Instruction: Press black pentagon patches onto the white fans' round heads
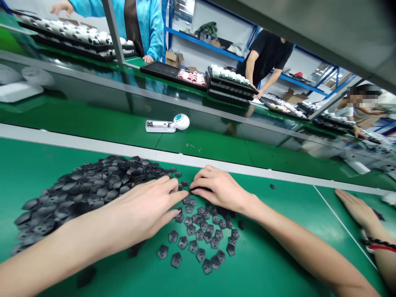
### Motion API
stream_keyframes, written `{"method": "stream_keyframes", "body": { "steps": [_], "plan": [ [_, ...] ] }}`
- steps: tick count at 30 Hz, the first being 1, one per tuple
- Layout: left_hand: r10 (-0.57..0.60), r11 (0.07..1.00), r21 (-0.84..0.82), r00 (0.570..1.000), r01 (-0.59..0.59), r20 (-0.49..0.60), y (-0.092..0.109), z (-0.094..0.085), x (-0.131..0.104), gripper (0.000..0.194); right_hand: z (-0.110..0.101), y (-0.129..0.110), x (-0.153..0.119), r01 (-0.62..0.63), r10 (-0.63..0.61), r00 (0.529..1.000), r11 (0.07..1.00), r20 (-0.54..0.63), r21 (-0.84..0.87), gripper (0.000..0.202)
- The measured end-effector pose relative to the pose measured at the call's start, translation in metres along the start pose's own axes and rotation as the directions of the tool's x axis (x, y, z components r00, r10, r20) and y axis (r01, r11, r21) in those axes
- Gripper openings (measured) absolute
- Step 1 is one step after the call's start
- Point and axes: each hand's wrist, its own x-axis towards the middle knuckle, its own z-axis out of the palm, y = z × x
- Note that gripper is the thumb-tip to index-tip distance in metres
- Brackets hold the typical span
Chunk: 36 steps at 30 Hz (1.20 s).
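Many small black pentagonal pieces with tiny holes lie on the green work surface. A large heap of black pieces [102, 181] is on the left, partly behind my left forearm. My left hand [157, 202] is beside it, index finger and thumb apart, the thumb tip touching or just over a loose piece. Close to its fingertips, my right hand [221, 187] is curled, with a dark edge of black pieces showing between thumb and fingers; how many is hidden. Below both hands, loose pentagonal pieces [200, 235] are spread in a single layer, some overlapping.
A white handheld device [167, 123] lies beyond the pale strip [148, 153]. At the right edge rests another person's hand [355, 208] with a bracelet. Across the line, people stand behind stacked black trays [229, 88] of parts. A single black piece [272, 187] lies to the right.
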Motion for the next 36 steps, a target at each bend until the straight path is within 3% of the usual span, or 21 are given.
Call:
{"method": "stream_keyframes", "body": {
  "steps": [3,6,13,22,26,29,31,34,36],
  "plan": [
    [0.061,0.990,0.130,0.998,-0.062,0.011,0.010,0.016,-0.006,0.036,-0.002,0.001,-0.003,-0.006,0.007,1.000,1.000,-0.017,0.013,0.018],
    [0.065,0.987,0.150,0.998,-0.063,-0.012,0.014,0.019,-0.009,0.036,-0.002,0.001,0.001,-0.014,0.015,0.999,1.000,-0.038,0.027,0.016],
    [0.052,0.992,0.111,0.999,-0.053,0.010,0.011,0.010,-0.015,0.033,0.001,0.001,0.019,0.096,-0.096,0.995,0.995,0.022,-0.014,0.017],
    [0.036,0.993,0.109,0.999,-0.039,0.034,0.007,0.003,-0.018,0.032,0.001,-0.004,0.026,0.254,-0.221,0.966,0.914,0.137,-0.315,0.020],
    [0.041,0.998,0.050,0.995,-0.046,0.087,0.007,-0.007,-0.015,0.031,-0.007,0.001,0.025,0.288,-0.262,0.957,0.899,0.122,-0.330,0.020],
    [0.040,0.999,0.032,0.996,-0.042,0.084,0.008,-0.009,-0.014,0.031,-0.025,0.014,0.019,0.141,-0.146,0.989,0.926,0.013,-0.349,0.024],
    [0.034,0.999,0.038,0.997,-0.037,0.072,0.009,-0.006,-0.015,0.033,-0.041,0.026,0.015,-0.085,0.045,0.993,0.918,-0.113,-0.388,0.020],
    [0.034,0.997,0.063,0.998,-0.037,0.048,0.011,0.002,-0.018,0.035,-0.062,0.040,0.015,-0.418,0.345,0.904,0.836,-0.253,-0.355,0.040],
    [0.038,0.995,0.088,0.999,-0.041,0.035,0.012,0.005,-0.017,0.037,-0.070,0.046,0.020,-0.495,0.437,0.865,0.822,-0.247,-0.281,0.044]
  ]
}}
